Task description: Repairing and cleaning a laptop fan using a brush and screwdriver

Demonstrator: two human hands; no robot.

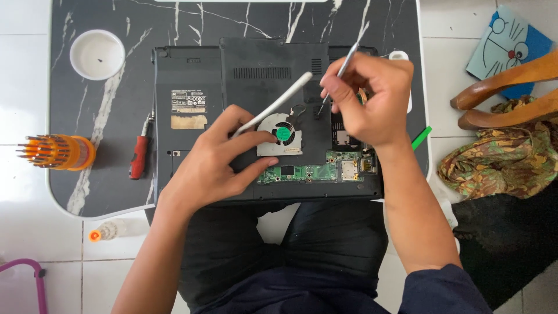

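Half the laptop (pixel 192 125) lies bare beneath my hands on the tabletop (pixel 87 174): panel off, green board and fan (pixel 283 135) exposed. My left hand (pixel 218 166) pinches a white pry stick (pixel 273 104) beside the fan; my right hand (pixel 372 96) grips a thin metal pick (pixel 344 65), its tip just beyond the fan, which sits unremoved.

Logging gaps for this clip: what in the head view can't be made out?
- Tip of the thin metal tool: hidden by the right hand.
- Lower end of the white flat stick: hidden in the left hand.
- Green circuit board in the black opened laptop: parts too small to tell.
- Pink tube frame: cut off by the bottom-left edge.
- Small dark speck in the white round dish: too small.
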